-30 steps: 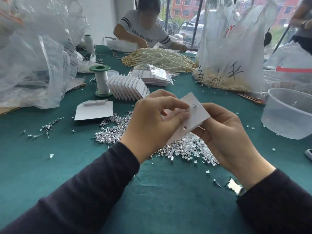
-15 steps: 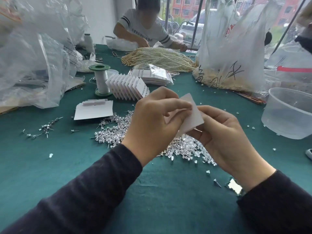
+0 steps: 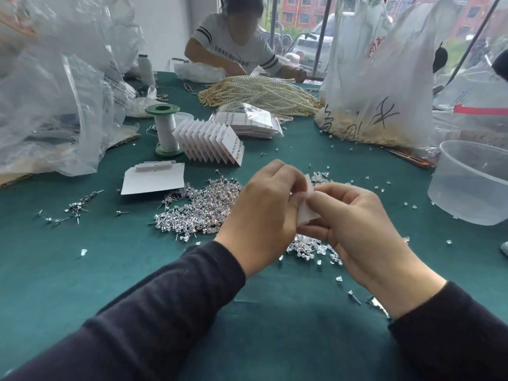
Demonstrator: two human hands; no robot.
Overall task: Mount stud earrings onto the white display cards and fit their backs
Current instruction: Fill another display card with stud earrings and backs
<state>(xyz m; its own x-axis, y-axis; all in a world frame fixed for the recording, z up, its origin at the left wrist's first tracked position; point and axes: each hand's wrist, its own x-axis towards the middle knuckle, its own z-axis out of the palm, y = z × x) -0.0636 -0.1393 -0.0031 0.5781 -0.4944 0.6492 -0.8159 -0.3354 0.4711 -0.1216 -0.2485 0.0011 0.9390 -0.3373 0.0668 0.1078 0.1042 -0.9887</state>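
Observation:
Over the green table, both hands hold one small white display card (image 3: pixel 306 213), turned nearly edge-on to me. My left hand (image 3: pixel 264 215) curls round its left side. My right hand (image 3: pixel 354 224) pinches it from the right with thumb and forefinger. The card's face and any stud in it are hidden by my fingers. A heap of silver stud earrings (image 3: pixel 200 207) lies under and left of my hands. Clear earring backs (image 3: pixel 316 250) are strewn below my right hand.
A fanned row of filled cards (image 3: pixel 211 141) stands behind the heap, beside a green-capped spool (image 3: pixel 164 129). Blank cards (image 3: pixel 154 178) lie to the left. A clear plastic tub (image 3: pixel 472 182) sits right. Plastic bags, pearl strands (image 3: pixel 261 93) and another person fill the far side.
The card has swung from face-up to nearly edge-on and sunk deeper between my fingers. My right thumb and forefinger have closed over its right side.

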